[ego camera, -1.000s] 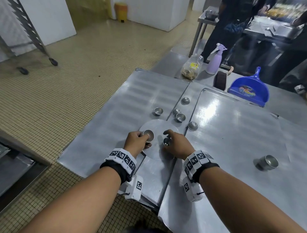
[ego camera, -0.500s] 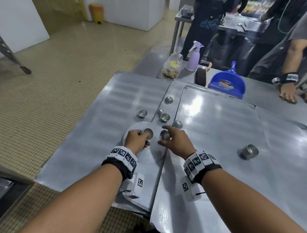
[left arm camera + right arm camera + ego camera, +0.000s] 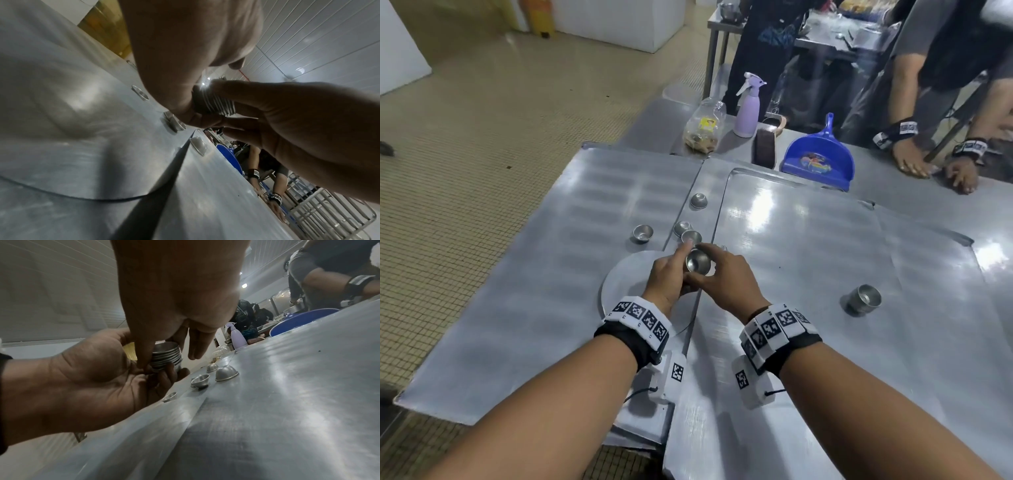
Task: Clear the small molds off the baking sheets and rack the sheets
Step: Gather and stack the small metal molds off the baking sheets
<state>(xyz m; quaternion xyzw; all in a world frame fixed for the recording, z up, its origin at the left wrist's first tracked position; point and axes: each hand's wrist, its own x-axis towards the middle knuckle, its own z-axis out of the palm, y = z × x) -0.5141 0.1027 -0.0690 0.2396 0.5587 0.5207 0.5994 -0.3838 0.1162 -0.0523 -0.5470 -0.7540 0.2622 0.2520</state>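
Lying side by side, two sheets (image 3: 558, 274) (image 3: 825, 274) are covering the table, the right one overlapping the left at the middle seam. Beyond them a dustpan (image 3: 818, 161), spray bottle (image 3: 748, 109) and jar (image 3: 703, 128) are standing at the far edge. A round disc (image 3: 626, 284) is sitting on the left sheet under the hands. Both hands are meeting above the seam: left hand (image 3: 666, 277) is cupping a stack (image 3: 166, 356) of nested molds from below, right hand (image 3: 726, 281) is pinching its rim from above. A second stack (image 3: 863, 298) is standing alone on the right sheet. Loose molds (image 3: 643, 233) (image 3: 698, 200) (image 3: 690, 236) are lying near the seam, some upside down.
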